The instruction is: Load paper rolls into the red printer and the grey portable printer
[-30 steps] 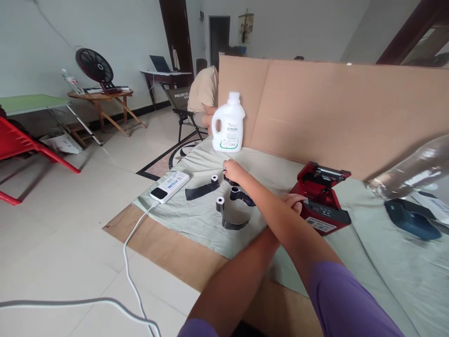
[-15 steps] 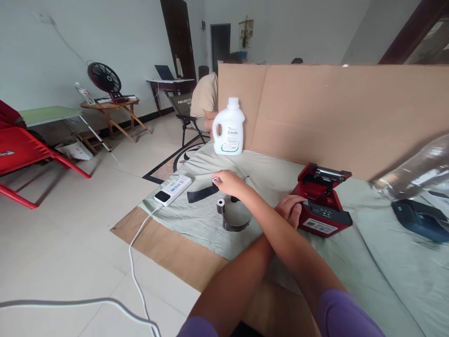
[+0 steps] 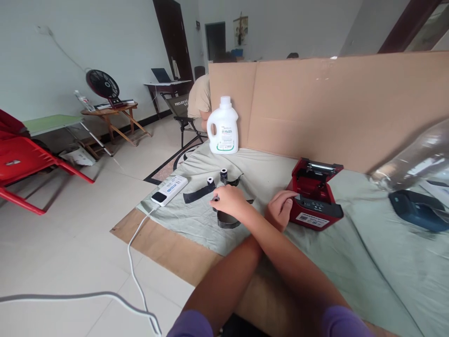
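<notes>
My arms cross, the right over the left. My right hand (image 3: 229, 201) is closed on a small roll of paper (image 3: 216, 200), whose dark loose strip curls on the cloth below. Behind it stand two more paper rolls, one (image 3: 210, 180) with a dark strip running left, the other (image 3: 223, 174) with its strip trailing right. My left hand (image 3: 279, 208), fingers curled, grips the left edge of a small red and black receipt printer (image 3: 312, 217). The printer's lid (image 3: 321, 168) is raised. My palm and fingers partly hide the held roll.
A white jug (image 3: 224, 128) stands against a cardboard screen (image 3: 315, 107). To the left lies a white device (image 3: 170, 191) with a cable. Clear plastic wrap (image 3: 410, 159) and a dark blue object (image 3: 417, 210) lie at right. A person (image 3: 199, 100) sits beyond the cloth.
My right hand has let go of the roll with the left-running strip and moved nearer, onto the front roll. My left hand stays at the printer. The view has shifted slightly.
</notes>
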`<state>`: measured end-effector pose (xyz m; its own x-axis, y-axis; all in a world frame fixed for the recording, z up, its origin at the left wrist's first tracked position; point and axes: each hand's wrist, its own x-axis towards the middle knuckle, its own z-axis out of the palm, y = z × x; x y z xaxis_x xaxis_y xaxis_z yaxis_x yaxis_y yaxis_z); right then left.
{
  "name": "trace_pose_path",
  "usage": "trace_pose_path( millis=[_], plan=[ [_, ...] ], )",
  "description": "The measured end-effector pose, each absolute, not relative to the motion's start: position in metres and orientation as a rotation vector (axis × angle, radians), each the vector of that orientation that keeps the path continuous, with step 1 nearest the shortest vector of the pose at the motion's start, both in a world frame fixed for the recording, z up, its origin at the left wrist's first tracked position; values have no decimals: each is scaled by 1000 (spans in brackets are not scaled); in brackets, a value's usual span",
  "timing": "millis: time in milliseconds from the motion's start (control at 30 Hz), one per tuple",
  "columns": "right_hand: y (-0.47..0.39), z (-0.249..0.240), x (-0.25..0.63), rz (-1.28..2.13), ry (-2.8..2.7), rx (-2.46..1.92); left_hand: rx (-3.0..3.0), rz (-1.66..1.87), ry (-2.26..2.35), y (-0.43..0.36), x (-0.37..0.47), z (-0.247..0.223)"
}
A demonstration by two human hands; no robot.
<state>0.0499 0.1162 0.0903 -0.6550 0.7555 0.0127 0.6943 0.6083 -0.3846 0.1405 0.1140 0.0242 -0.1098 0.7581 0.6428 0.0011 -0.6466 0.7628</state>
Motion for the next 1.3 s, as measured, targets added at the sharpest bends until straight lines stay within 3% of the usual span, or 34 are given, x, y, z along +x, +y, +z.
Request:
trace_pose_path(
  millis=[300, 567, 800, 933, 1133, 1300],
  plan=[
    [139, 100, 89, 1100, -2136, -910, 1638, 1778, 895, 121, 143, 13],
    [133, 183, 224, 1472, -1411, -737, 1595, 1660, 959, 118, 141, 9],
    [125, 202, 334, 1574, -1495, -834, 1781, 1677, 1033, 112, 140, 15],
    [142, 183, 341, 1522, -1759, -986, 2093, 1758, 1187, 101, 143, 19],
    [171, 149, 332, 1019, -2047, -1558, 2338, 1598, 1323, 92, 153, 21],
    [164, 155, 342, 1228, -1963, -1362, 2287, 1636, 1415, 93, 156, 21]
  ],
)
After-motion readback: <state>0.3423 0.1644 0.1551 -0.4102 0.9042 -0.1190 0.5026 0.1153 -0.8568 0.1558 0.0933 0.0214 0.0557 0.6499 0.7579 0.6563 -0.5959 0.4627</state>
